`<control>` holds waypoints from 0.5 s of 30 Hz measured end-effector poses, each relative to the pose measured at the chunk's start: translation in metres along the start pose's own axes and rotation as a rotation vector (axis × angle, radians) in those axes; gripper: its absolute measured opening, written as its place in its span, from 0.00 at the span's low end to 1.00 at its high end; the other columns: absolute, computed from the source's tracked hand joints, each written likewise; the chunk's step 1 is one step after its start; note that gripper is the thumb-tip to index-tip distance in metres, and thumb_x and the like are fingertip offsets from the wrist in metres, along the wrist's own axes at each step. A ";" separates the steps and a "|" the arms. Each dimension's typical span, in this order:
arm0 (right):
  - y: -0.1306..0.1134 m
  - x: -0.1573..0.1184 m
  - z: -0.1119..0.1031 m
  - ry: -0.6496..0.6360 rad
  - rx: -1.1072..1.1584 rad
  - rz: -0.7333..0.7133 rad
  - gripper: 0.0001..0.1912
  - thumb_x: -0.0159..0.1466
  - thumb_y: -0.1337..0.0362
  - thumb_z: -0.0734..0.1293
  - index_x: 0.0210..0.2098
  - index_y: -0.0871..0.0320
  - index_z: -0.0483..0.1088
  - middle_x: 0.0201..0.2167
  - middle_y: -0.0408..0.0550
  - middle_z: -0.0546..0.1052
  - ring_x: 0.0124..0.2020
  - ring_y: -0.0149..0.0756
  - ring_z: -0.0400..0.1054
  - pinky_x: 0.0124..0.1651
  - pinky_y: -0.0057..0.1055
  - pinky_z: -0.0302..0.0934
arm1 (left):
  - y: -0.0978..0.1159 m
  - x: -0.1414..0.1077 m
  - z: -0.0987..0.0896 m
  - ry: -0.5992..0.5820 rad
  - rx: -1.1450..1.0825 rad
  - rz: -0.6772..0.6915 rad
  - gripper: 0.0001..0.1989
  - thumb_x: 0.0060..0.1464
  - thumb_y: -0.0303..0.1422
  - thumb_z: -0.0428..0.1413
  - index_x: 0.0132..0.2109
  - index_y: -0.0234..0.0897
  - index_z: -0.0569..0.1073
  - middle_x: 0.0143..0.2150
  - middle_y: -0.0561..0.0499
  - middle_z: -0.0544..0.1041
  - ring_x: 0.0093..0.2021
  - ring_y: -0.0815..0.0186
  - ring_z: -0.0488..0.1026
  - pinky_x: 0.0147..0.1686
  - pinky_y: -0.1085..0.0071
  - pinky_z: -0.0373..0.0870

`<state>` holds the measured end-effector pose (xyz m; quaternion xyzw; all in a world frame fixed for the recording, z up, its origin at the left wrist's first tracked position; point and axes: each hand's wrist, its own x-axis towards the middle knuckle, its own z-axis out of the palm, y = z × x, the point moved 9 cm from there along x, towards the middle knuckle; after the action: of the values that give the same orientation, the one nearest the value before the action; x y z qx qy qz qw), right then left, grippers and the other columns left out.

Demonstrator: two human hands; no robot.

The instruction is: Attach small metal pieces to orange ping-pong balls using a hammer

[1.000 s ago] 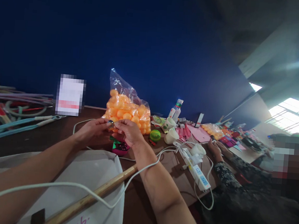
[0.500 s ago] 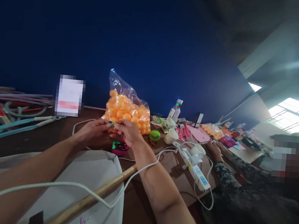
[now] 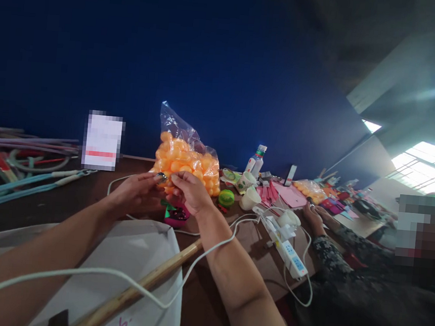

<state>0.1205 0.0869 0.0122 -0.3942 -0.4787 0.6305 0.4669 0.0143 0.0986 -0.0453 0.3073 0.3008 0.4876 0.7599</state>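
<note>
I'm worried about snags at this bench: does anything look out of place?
Yes: a loose white cable appears to cross in front of the right forearm and over the wooden pole, odd because it trails through the working space.

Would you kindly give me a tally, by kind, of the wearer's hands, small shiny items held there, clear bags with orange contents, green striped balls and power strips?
Wearer's hands: 2, left hand and right hand
Small shiny item: 1
Clear bags with orange contents: 2, near bag and far bag
Green striped ball: 1
Power strip: 1
Total: 7
</note>
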 end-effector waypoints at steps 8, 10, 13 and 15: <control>-0.026 -0.071 0.066 -0.548 -1.153 -0.268 0.10 0.61 0.59 0.67 0.40 0.56 0.70 0.34 0.42 0.76 0.33 0.29 0.69 0.34 0.25 0.58 | 0.010 0.002 -0.017 0.164 -0.082 0.097 0.05 0.51 0.24 0.58 0.35 0.31 0.78 0.33 0.45 0.80 0.30 0.65 0.78 0.33 0.72 0.78; -0.003 -0.098 0.086 -0.847 -1.390 -0.277 0.16 0.60 0.54 0.67 0.44 0.55 0.70 0.38 0.42 0.77 0.37 0.33 0.70 0.31 0.27 0.56 | 0.010 0.002 -0.019 0.199 -0.133 0.097 0.05 0.51 0.23 0.57 0.35 0.31 0.78 0.33 0.45 0.80 0.30 0.65 0.78 0.33 0.70 0.78; 0.025 -0.116 0.101 -1.052 -1.646 -0.268 0.22 0.59 0.47 0.67 0.44 0.58 0.71 0.39 0.46 0.78 0.37 0.39 0.71 0.26 0.30 0.52 | 0.013 0.001 -0.022 0.235 -0.180 0.112 0.04 0.53 0.23 0.57 0.34 0.31 0.77 0.33 0.45 0.80 0.30 0.65 0.78 0.32 0.70 0.79; 0.038 -0.119 0.106 -1.132 -1.741 -0.195 0.22 0.58 0.48 0.67 0.42 0.59 0.72 0.39 0.48 0.79 0.37 0.40 0.72 0.24 0.31 0.51 | 0.014 0.000 -0.023 0.263 -0.191 0.106 0.04 0.54 0.23 0.56 0.35 0.30 0.77 0.31 0.46 0.80 0.29 0.65 0.78 0.31 0.69 0.80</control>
<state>0.0421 -0.0572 0.0056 -0.2009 -0.9464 0.1196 -0.2228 -0.0111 0.1071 -0.0497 0.1828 0.3331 0.5894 0.7129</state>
